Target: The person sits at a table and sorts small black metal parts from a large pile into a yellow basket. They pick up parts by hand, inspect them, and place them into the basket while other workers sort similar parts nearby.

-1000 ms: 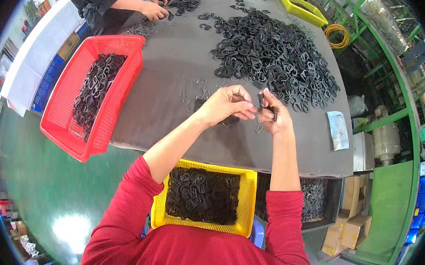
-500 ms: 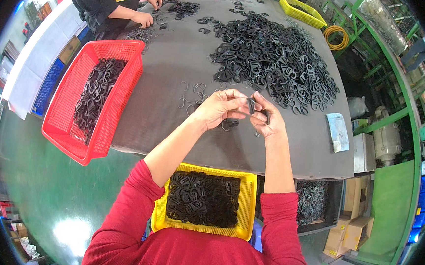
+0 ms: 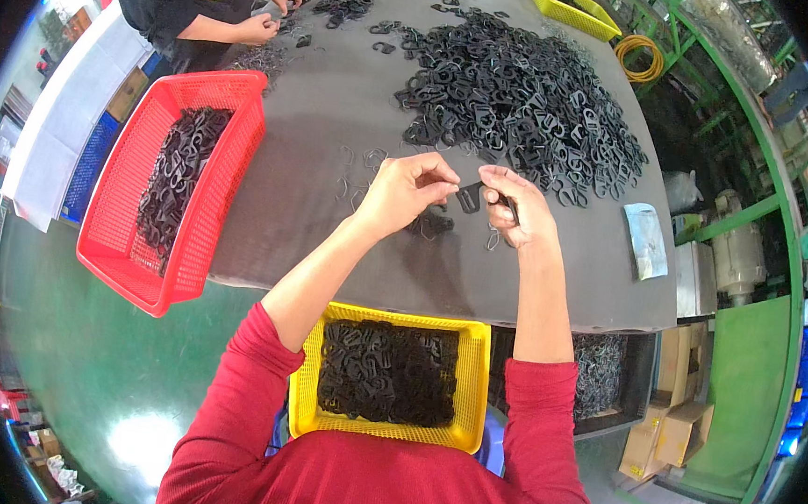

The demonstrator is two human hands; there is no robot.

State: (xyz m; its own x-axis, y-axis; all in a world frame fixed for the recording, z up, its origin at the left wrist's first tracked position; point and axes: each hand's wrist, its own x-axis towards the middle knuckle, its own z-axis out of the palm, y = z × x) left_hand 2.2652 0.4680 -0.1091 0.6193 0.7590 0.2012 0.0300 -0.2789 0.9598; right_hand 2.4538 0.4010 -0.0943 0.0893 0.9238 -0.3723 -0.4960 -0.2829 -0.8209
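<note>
Over the near part of the grey table (image 3: pixel 328 270), my right hand (image 3: pixel 524 212) pinches a black plastic hook (image 3: pixel 469 198) with a slotted end. A second dark piece (image 3: pixel 510 209) is tucked in its curled fingers. My left hand (image 3: pixel 403 196) is just left of the hook, thumb and fingertips pinched together; anything between them is too small to make out. Thin bent metal wires (image 3: pixel 358 179) lie beyond my left hand. Beneath the hands rest a few dark hooks (image 3: pixel 434 223) and a loose wire clip (image 3: pixel 493 239). A large pile of black hooks (image 3: pixel 527 106) spreads beyond.
Close to my body is a yellow basket (image 3: pixel 472 378) of black hooks. A red basket (image 3: pixel 204 229) with more stands at the left table edge. A blue-white packet (image 3: pixel 645 241) lies at right. Across the table, a co-worker's hands (image 3: pixel 260 28) handle small parts.
My hands have drawn slightly apart, the left moving left and the right moving right. The hook between them now shows more fully. The co-worker's near hand has shifted up and left.
</note>
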